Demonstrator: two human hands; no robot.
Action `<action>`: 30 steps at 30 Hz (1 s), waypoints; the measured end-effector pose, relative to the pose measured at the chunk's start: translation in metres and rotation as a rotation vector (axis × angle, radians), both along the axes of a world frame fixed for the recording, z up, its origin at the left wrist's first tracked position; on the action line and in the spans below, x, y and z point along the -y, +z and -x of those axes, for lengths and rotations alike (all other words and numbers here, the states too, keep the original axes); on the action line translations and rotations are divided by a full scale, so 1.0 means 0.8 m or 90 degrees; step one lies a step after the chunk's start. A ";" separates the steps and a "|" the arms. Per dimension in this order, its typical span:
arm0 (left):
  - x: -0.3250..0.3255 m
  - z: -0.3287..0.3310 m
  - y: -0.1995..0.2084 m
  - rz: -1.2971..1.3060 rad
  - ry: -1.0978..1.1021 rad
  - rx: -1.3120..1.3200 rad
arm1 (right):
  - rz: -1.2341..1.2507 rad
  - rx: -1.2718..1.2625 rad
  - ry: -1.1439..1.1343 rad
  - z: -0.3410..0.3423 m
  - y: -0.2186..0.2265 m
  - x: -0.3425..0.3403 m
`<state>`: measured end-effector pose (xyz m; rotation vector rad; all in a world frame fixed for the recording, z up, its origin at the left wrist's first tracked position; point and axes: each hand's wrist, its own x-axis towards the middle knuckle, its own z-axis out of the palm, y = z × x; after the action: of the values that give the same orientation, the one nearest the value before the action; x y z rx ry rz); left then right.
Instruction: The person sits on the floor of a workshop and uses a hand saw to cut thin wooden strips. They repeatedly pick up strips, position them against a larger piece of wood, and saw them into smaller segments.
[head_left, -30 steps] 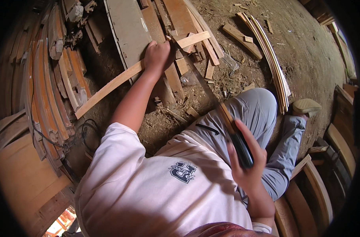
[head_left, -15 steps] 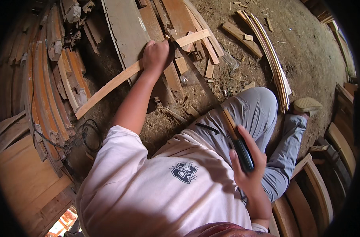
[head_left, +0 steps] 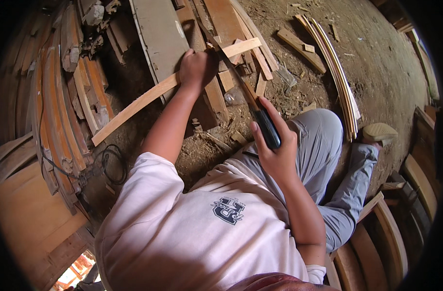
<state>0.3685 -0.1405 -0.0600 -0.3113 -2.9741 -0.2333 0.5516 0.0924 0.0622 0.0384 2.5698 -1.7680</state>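
Note:
My left hand (head_left: 199,71) is closed around a long, thin wooden strip (head_left: 136,108), pressing it down across boards at the top centre. Its short end sticks out to the right of the hand. In my right hand (head_left: 278,148) is a handsaw (head_left: 266,127), gripped by its dark handle with the forefinger stretched along it. The saw's narrow blade (head_left: 232,71) points up and left and crosses the strip just right of my left hand. Its teeth are too small to make out. Under the strip lie a grey board (head_left: 160,41) and brown boards (head_left: 212,94).
Stacked curved timbers (head_left: 61,106) fill the left side, with a dark cable (head_left: 115,165) near them. A bundle of thin strips (head_left: 334,77) and a short plank (head_left: 301,50) lie on the dirt floor at right. More curved timbers (head_left: 391,233) stand lower right. Shavings and offcuts litter the floor.
My right hand has pushed the saw forward, up and to the left, away from my leg, so more blade extends past the strip. My left hand keeps its hold on the strip.

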 end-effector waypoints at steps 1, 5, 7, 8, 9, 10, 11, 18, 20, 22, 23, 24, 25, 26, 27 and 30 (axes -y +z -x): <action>0.007 0.006 -0.012 0.002 -0.003 -0.005 | -0.004 0.008 -0.003 -0.014 0.007 -0.006; 0.018 0.013 -0.043 0.078 -0.026 -0.129 | -0.059 -0.024 0.038 -0.076 0.041 -0.052; 0.008 0.012 -0.031 0.102 -0.026 -0.119 | -0.080 0.003 0.038 -0.110 0.070 -0.078; 0.007 0.011 -0.028 0.101 -0.023 -0.106 | -0.090 0.016 0.038 -0.119 0.077 -0.084; 0.007 0.009 -0.027 0.101 -0.019 -0.092 | -0.088 0.012 0.038 -0.119 0.077 -0.084; 0.007 0.005 -0.028 0.097 -0.023 -0.087 | -0.085 0.007 0.041 -0.117 0.076 -0.084; 0.009 0.005 -0.027 0.093 -0.029 -0.084 | -0.081 0.001 0.041 -0.113 0.076 -0.081; 0.006 0.007 -0.018 -0.045 0.012 -0.121 | 0.019 -0.029 -0.012 0.013 -0.021 0.009; 0.007 0.007 -0.017 -0.028 -0.065 -0.064 | 0.031 -0.044 -0.020 0.021 -0.024 0.016; 0.008 0.007 -0.015 -0.033 -0.055 -0.109 | 0.040 -0.013 -0.018 0.008 -0.016 0.009; 0.016 0.012 -0.028 -0.025 -0.045 -0.129 | 0.012 0.048 -0.003 -0.002 0.005 0.001; 0.019 0.014 -0.040 -0.020 -0.036 -0.146 | -0.007 0.022 0.002 -0.018 0.014 -0.010; 0.020 0.013 -0.044 0.020 -0.032 -0.150 | -0.025 -0.005 0.011 -0.035 0.019 -0.023; 0.018 0.015 -0.043 0.060 -0.031 -0.153 | -0.042 -0.033 0.016 -0.052 0.027 -0.036; 0.017 0.014 -0.041 0.103 -0.031 -0.155 | -0.056 -0.012 0.023 -0.071 0.040 -0.051; 0.005 0.009 -0.021 0.089 -0.032 -0.096 | -0.094 0.029 0.034 -0.117 0.086 -0.079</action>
<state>0.3613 -0.1447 -0.0772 -0.4002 -2.8402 -0.0059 0.6454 0.1556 0.1307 0.0119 2.6375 -1.5403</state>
